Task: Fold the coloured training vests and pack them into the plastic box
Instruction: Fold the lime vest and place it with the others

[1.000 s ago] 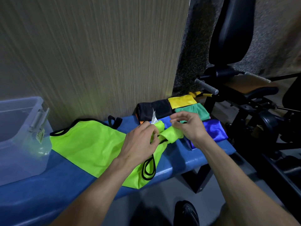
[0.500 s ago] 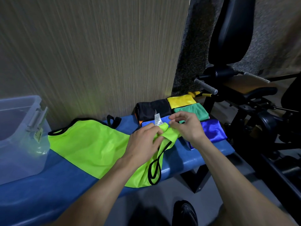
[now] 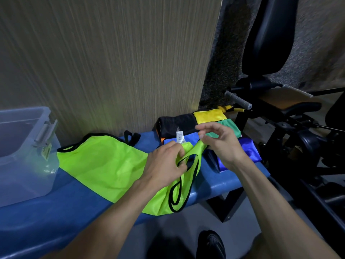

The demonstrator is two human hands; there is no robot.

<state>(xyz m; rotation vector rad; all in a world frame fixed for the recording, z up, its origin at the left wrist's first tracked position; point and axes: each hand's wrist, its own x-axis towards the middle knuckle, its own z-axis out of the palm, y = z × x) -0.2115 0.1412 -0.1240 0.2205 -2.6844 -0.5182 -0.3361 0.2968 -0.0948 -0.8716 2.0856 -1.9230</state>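
Note:
A lime green vest (image 3: 104,165) with black trim lies spread on the blue padded bench (image 3: 61,208). My left hand (image 3: 164,167) grips its bunched shoulder end, where a white label (image 3: 179,137) sticks up. My right hand (image 3: 220,143) pinches the green strap just right of the left hand. Behind the hands sit folded vests: black (image 3: 177,122), yellow (image 3: 209,115), green (image 3: 228,126), light blue (image 3: 188,139) and dark blue (image 3: 249,152). The clear plastic box (image 3: 24,146) stands at the bench's left end.
A wood-grain wall panel (image 3: 112,62) rises right behind the bench. Black gym equipment (image 3: 280,109) with a padded seat and handles stands to the right. My dark shoe (image 3: 211,245) is on the floor below the bench edge.
Both hands have pulled the vest's shoulder strap out straighter. The label now stands upright between them, and the black-trimmed loop hangs lower over the bench edge.

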